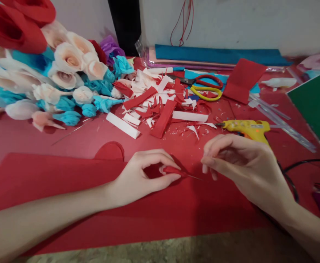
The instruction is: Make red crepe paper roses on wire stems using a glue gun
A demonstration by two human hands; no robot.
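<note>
My left hand (149,171) pinches a small red rolled-paper bud (174,170) between thumb and fingers. A thin wire pokes out of the bud's right end. Just right of that wire, my right hand (236,160) is raised with thumb and index finger pressed together; whatever they may hold is too small to see. Under both hands lies a large red sheet (66,190). Some rounded red paper pieces (110,150) rest at its far edge. Beyond my right hand lies a yellow glue gun (246,128), its nozzle pointing left.
Paper flowers (69,56) in cream, blue and red are heaped at the left. Red and white paper scraps (149,102) cover the middle, beside scissors (206,93) with red and yellow handles. Glue sticks (285,124), a green board (317,106) and a black cable (304,161) lie right.
</note>
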